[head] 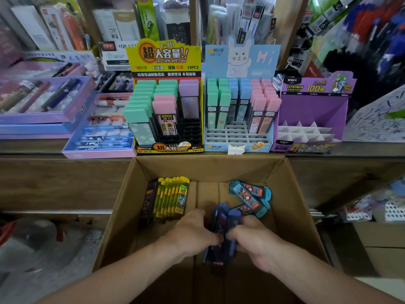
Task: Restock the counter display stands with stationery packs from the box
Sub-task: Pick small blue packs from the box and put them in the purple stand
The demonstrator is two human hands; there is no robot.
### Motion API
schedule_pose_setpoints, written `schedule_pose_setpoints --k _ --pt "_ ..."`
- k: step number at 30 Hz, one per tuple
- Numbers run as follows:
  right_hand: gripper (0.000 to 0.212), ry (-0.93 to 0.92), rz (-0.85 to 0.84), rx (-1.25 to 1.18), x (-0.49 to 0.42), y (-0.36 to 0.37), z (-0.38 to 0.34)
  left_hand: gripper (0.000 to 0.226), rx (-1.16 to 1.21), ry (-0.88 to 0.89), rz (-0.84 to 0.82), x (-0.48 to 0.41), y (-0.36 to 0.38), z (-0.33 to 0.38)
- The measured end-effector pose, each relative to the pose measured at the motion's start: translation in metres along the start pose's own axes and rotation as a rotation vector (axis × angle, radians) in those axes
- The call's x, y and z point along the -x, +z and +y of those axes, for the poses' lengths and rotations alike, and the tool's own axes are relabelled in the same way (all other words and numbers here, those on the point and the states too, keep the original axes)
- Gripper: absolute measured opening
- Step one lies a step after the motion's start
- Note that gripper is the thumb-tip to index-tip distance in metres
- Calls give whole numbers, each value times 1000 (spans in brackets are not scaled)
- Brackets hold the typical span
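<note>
Both hands are down inside the open cardboard box [122, 202]. My left hand [192, 231] and my right hand [254, 240] grip a bundle of dark blue packs [223, 218] from either side. A row of yellow packs [172, 198] stands at the box's back left, with dark purple packs [149, 200] beside it. Teal packs [252, 195] lie loose at the back right. On the counter stand three displays: a yellow stand [166, 55] and a light blue rabbit stand [241, 60], both partly filled, and a purple stand [313, 110] with empty white dividers.
Purple and pink pen trays [72, 110] lie on the counter's left. Shelves of packaged stationery [122, 23] rise behind the stands. A scribbled test sheet [377, 119] sits at the right. Wooden counter front [54, 183] flanks the box.
</note>
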State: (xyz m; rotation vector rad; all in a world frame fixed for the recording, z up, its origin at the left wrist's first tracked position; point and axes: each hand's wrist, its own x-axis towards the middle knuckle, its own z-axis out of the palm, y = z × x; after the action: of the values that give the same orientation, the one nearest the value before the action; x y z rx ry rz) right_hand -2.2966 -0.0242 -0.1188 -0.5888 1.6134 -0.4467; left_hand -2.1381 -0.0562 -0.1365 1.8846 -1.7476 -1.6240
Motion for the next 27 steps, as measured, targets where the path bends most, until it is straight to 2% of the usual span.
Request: schedule_pose_setpoints --k 3,12,17,22,27 --pt "34 0 3 18 2 1 -2 43 91 -20 5 2 2 -1" --pt "32 39 -34 -226 1 -1 -2 43 331 -68 -34 7 3 0" --pt "30 59 -63 -342 0 -1 -5 25 416 -87 -62 7 3 1" --pt "29 39 -120 -415 1 -1 -12 42 523 -106 -66 9 5 3" --pt "24 -13 -129 -415 5 -3 -19 15 603 -97 -95 12 10 9"
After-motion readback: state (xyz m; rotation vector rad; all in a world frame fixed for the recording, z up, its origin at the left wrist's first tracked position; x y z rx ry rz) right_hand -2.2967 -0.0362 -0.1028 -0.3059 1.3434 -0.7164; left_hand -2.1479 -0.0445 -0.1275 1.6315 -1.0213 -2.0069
